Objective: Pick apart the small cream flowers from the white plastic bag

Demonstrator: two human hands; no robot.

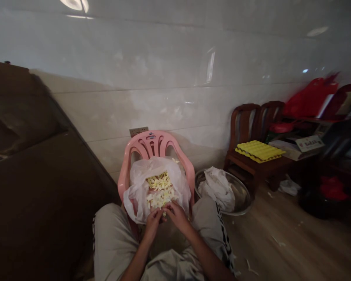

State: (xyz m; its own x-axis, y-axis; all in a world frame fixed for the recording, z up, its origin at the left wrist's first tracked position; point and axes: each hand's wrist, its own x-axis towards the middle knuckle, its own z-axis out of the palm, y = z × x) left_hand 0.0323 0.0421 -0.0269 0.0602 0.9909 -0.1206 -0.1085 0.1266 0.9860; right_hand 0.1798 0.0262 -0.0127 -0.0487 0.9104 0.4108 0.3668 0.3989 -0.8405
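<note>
My left hand point(154, 218) and my right hand point(175, 214) meet at the front edge of a pink plastic armchair point(158, 137), fingers closed in a pinch. Between the fingertips is a small yellow-green flower piece point(164, 213), mostly covered by the fingers. Just beyond them, a translucent white plastic bag point(137, 187) lies spread wide over the chair's seat. Pale yellow-white flowers point(159, 182) form a heap inside it, with a looser, whiter group point(160, 198) closer to my hands.
On the floor right of the chair stands a metal basin point(245, 197) holding a white plastic bag point(218, 189). Farther right, yellow egg trays point(260, 151) rest on a wooden chair point(236, 156). A dark brown panel point(46, 195) fills the left side. Pale scraps dot the floor.
</note>
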